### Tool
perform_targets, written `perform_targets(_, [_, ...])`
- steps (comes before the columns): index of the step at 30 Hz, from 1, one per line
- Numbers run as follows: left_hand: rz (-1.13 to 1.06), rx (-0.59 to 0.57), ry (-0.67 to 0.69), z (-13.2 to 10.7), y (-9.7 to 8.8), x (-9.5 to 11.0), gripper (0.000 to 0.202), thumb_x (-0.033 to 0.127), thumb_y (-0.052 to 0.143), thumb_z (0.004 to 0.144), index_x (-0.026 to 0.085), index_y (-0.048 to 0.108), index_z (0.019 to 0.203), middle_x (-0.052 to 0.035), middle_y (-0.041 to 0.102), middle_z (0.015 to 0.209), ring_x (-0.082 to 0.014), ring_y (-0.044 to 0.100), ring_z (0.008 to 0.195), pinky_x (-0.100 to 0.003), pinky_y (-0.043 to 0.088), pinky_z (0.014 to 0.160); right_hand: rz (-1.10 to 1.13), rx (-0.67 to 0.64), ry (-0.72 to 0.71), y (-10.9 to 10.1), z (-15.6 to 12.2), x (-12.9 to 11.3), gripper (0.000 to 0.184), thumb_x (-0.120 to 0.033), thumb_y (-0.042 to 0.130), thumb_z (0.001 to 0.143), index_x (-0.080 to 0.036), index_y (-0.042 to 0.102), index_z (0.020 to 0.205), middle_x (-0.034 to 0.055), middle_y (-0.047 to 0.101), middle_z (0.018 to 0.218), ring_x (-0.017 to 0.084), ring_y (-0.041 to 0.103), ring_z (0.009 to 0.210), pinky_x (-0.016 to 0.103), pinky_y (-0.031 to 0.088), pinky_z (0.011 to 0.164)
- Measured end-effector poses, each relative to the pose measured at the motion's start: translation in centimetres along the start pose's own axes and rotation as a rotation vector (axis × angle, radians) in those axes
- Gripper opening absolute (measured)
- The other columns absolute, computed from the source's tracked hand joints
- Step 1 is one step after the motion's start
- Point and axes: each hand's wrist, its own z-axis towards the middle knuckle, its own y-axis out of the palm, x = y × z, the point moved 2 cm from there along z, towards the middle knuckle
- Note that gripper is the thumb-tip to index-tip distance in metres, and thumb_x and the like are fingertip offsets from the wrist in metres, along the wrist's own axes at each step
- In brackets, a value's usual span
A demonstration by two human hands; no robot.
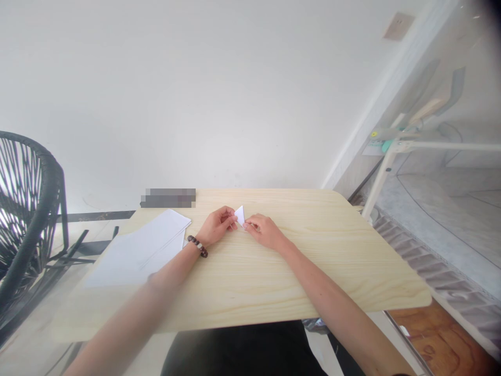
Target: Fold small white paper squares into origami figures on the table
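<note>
Pinched an apparently folded paper (240,213) with left grip (216,226) and right grip (267,232), between them, right of white sheets (136,248).

Dark beaded bracelet (198,246) with one paler bead (199,245), bare forearms (329,292), black clothing (242,350) at the lap

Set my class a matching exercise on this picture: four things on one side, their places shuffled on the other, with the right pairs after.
Things
1. Small paper
2. Bracelet
3. Sheets
4. Chair

Places
A. beyond the left end of the table
B. at the fingertips of left hand and right hand
C. lying partly below the left forearm
D. round the left wrist

Pairs: 1-B, 2-D, 3-C, 4-A
</note>
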Motion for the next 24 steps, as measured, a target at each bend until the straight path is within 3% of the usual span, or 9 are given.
perform_targets(5, [0.016,-0.031,0.017,0.05,0.0,0.09,0.02,0.034,0.046,0.075,0.015,0.048,0.08,-0.0009,0.056,0.066,-0.0116,0.054,0.062,-0.026,0.044,0.061,0.043,0.037,-0.013,-0.26,0.05,-0.05,0.025,-0.021,0.032,0.082,-0.017,0.05,0.065,0.0002,0.053,0.065,0.01,0.044,0.064,0.021,0.032,0.062])
perform_targets(15, [0.042,-0.043,0.029,-0.14,0.16,0.41,0.02,0.033,0.047,0.074,0.015,0.054,0.08,-0.001,0.055,0.069,-0.0108,0.051,0.061,-0.025,0.043,0.06,-0.019,0.093,0.061,-0.26,0.07,0.42,0.014,-0.022,0.042,0.077,-0.017,0.054,0.072,0.0004,0.054,0.067,0.01,0.044,0.061,0.021,0.032,0.059])
perform_targets(24, [0.097,-0.049,0.014,-0.3,0.31,0.81,0.025,0.036,0.048,0.073,0.014,0.058,0.082,-0.0037,0.059,0.075,-0.0122,0.052,0.064,-0.026,0.043,0.062,-0.147,0.092,0.113,-0.16,-0.02,0.2,0.013,-0.023,0.046,0.073,-0.017,0.051,0.062,-0.0014,0.051,0.059,0.008,0.041,0.054,0.02,0.027,0.051])
